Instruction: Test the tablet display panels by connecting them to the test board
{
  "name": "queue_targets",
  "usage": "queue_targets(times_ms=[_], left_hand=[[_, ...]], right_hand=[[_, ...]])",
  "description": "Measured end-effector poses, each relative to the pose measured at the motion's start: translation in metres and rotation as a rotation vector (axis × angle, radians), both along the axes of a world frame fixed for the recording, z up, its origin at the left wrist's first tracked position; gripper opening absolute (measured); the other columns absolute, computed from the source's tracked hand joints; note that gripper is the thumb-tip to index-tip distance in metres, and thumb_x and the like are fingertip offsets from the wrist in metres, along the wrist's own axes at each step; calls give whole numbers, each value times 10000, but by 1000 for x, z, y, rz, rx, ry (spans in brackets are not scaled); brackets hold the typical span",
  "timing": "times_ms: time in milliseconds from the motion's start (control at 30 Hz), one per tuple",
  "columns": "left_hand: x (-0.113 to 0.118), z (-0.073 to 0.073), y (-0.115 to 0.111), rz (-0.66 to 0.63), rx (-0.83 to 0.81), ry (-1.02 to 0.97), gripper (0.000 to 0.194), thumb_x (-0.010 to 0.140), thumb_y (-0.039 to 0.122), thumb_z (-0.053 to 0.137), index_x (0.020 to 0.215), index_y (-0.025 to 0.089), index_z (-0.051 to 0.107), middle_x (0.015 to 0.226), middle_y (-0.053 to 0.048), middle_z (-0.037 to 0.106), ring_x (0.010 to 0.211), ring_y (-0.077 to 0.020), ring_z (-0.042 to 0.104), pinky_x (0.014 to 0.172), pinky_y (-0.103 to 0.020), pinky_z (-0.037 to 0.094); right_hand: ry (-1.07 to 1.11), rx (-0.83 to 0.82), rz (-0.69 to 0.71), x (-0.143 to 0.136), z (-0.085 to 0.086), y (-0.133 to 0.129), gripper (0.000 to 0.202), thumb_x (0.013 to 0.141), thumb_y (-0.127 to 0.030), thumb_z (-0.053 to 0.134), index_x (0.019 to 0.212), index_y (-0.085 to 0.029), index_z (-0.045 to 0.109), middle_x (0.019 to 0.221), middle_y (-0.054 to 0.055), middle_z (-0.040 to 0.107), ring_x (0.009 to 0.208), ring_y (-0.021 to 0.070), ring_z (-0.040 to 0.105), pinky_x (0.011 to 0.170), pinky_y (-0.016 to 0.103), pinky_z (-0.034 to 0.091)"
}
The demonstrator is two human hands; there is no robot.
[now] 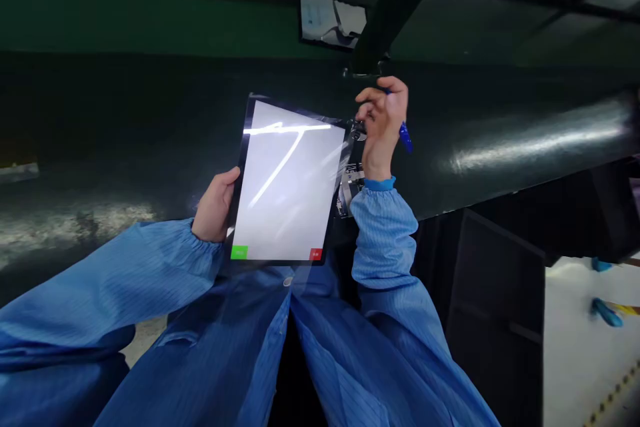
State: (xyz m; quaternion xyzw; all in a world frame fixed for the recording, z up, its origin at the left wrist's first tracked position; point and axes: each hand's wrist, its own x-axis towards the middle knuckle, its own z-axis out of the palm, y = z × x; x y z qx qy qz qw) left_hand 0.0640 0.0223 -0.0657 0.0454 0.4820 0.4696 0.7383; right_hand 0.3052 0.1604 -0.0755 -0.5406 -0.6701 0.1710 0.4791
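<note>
My left hand (215, 205) grips the left edge of a tablet (287, 180) held upright in front of me. Its screen glows white, with a small green button at the bottom left and a red one at the bottom right. My right hand (383, 123) is raised at the tablet's upper right corner, fingers curled around a blue pen (404, 135) whose end pokes out to the right. Both arms wear blue striped sleeves. Behind the tablet's right edge, some small metal hardware (350, 180) shows partly.
A long dark glossy surface (525, 140) runs across the view behind the tablet. A black post (395, 7) rises above my right hand. A framed sheet (333, 19) hangs on the green back wall. Dark cabinet panels (495, 307) and pale floor (585, 347) lie at right.
</note>
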Motion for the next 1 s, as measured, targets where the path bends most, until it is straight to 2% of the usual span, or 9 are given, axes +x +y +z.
queue_targets(times_ms=[100, 200, 267, 400, 467, 600, 700, 833, 1000], left_hand=[[2, 6, 1, 26, -7, 55, 386, 977, 341, 465, 1110, 69, 703, 947, -67, 802, 1051, -302, 729, 962, -363, 577], [5, 12, 4, 34, -34, 103, 408, 979, 327, 441, 1148, 59, 698, 867, -69, 800, 939, -281, 757, 920, -355, 588], [6, 16, 5, 40, -61, 102, 429, 984, 327, 426, 1196, 57, 683, 899, -75, 802, 870, -254, 765, 896, -343, 594], [7, 18, 4, 89, -80, 106, 394, 978, 303, 448, 1222, 104, 685, 975, -53, 804, 792, -200, 764, 754, -270, 611], [7, 19, 4, 79, -112, 129, 385, 975, 312, 445, 1177, 116, 708, 963, -55, 805, 763, -211, 764, 670, -276, 615], [7, 20, 4, 95, -111, 107, 395, 975, 317, 417, 1028, 102, 744, 926, -80, 804, 762, -220, 765, 637, -271, 617], [7, 18, 5, 122, -78, 123, 371, 951, 307, 448, 985, 84, 743, 935, -98, 801, 778, -236, 766, 652, -278, 624], [4, 13, 4, 166, -11, 164, 298, 884, 290, 524, 938, 93, 740, 835, -82, 795, 755, -269, 761, 667, -330, 641], [-2, 5, 7, 257, -31, 168, 240, 900, 248, 494, 859, 157, 712, 662, 10, 741, 930, -257, 755, 735, -312, 652]], right_hand=[[-66, 167, -135, -1, 25, -29, 507, 1014, -582, 178, 1376, -271, 349, 1109, 123, 645, 851, 250, 664, 758, 412, 552], [-175, 162, 206, -11, 54, -67, 503, 913, -643, 547, 1260, -287, 474, 1211, 93, 647, 1069, 267, 668, 908, 425, 575], [-385, 78, 473, -23, 62, -88, 720, 812, -696, 662, 1359, -267, 473, 1431, 104, 569, 1382, 348, 501, 1114, 535, 466], [-667, -80, 638, -43, 46, -112, 962, 745, -753, 690, 1507, -243, 398, 1649, 114, 327, 1563, 415, 163, 1229, 676, 221], [-695, -59, 624, -48, 31, -120, 774, 809, -676, 684, 1424, -239, 512, 1628, 111, 377, 1562, 377, 208, 1240, 648, 240], [-645, 167, 524, -47, 16, -134, 186, 990, -354, 575, 1036, -220, 696, 1414, 72, 641, 1408, 230, 524, 1156, 431, 479], [-507, 290, 413, -35, 24, -136, 126, 979, -266, 595, 1032, -227, 703, 1338, 67, 694, 1305, 199, 619, 1050, 352, 567], [-284, 264, 95, 4, 31, -123, 206, 965, -232, 599, 1140, -254, 705, 1268, 53, 730, 1155, 209, 703, 981, 364, 585], [-239, 58, -92, 52, -7, -104, 153, 949, -236, 601, 971, -206, 750, 898, 25, 785, 746, 154, 717, 740, 275, 571]])
